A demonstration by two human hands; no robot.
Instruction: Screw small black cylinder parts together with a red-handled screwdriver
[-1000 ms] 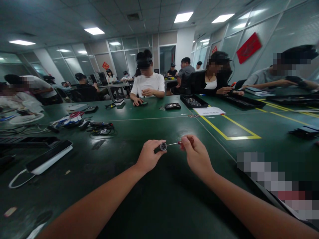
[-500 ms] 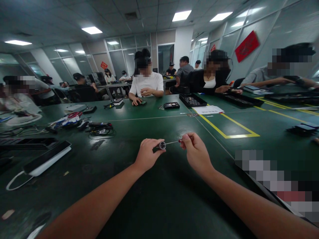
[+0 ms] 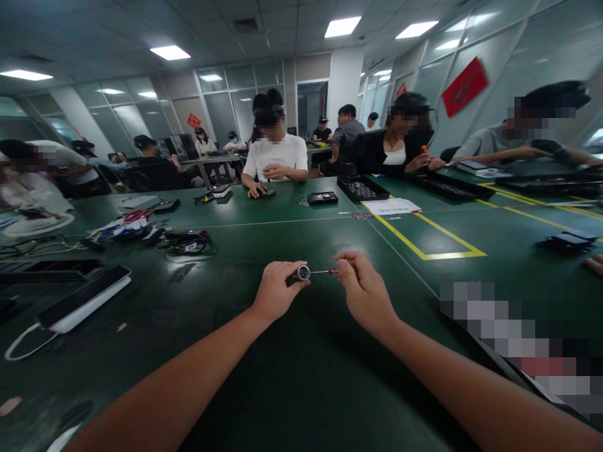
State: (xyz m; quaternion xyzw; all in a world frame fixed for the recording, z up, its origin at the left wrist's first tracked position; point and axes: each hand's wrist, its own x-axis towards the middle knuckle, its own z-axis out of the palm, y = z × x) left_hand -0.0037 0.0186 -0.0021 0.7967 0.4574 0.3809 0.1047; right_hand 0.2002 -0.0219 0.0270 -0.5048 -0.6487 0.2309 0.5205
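Above the green table (image 3: 264, 402), my left hand (image 3: 276, 290) is closed around a small dark cylinder with a silver ring-shaped end (image 3: 303, 272). That round end faces me. My right hand (image 3: 365, 285) pinches the red handle of a thin screwdriver (image 3: 325, 272) between thumb and fingers. The thin metal shaft runs leftward to the side of the cylinder's ringed end. Whether its tip sits in a screw there is too small to see. Most of the cylinder's body is hidden by my left fingers.
Coiled black cables (image 3: 188, 242) lie to the left, near a black-and-white power strip (image 3: 85, 298). Across the table stand a black tray (image 3: 362, 188), a small dark device (image 3: 323, 198) and a white paper (image 3: 392, 206). Yellow tape (image 3: 452, 255) marks the right. Several people sit around.
The fingers of my right hand have shifted on the screwdriver, and it has come slightly closer to the cylinder, with the shaft more level. My left hand keeps its hold.
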